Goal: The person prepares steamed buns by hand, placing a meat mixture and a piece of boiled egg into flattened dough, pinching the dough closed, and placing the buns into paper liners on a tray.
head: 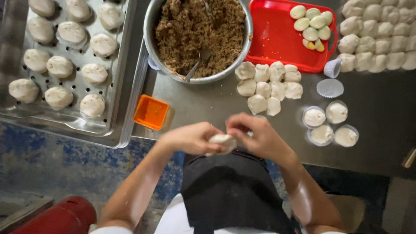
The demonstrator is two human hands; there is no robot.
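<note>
Mostly hidden dough ball (223,142) pinched btwn both hands (225,138), only top showing.

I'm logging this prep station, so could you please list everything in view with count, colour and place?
Perforated metal tray: one, silver, left; holds about twelve white shaped buns.
Metal bowl: one, silver, top centre; full of brown minced filling, with a spoon in it.
Red tray: one, top right; holds peeled pale eggs.
Orange square container: one, beside the perforated tray.
Dough portions: about ten, white, centre table.
Dough balls: many, white, top right.
Buns on paper liners: four, white, right.
Empty paper liners: two at least, white, below the red tray.
Red cylinder: one, bottom left floor.
Hands: left hand and right hand pinch one white dough bun together.
</note>
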